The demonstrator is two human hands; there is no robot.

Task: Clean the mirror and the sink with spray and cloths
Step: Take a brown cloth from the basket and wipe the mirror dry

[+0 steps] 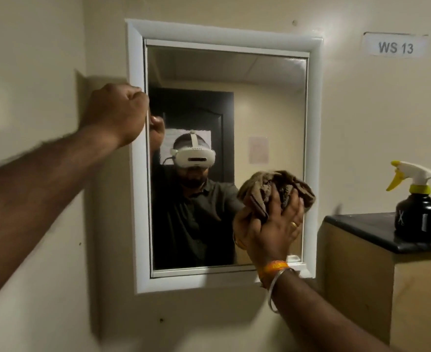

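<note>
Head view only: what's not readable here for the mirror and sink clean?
- Sink: not in the head view, below the bottom edge.
- Spray bottle: opaque black, fill level unreadable.
- Mirror glass: dim light, streaks or spray film can't be told.
- Cloth: bunched in the right hand, contact with glass unclear.
- Left hand: fingertips hidden behind the frame edge.

We see the mirror (pixel 224 153) on the wall, the spray bottle (pixel 418 212) on the worktop (pixel 361 224) to its right, and a label (pixel 395 47) above, seemingly wall-mounted.
</note>
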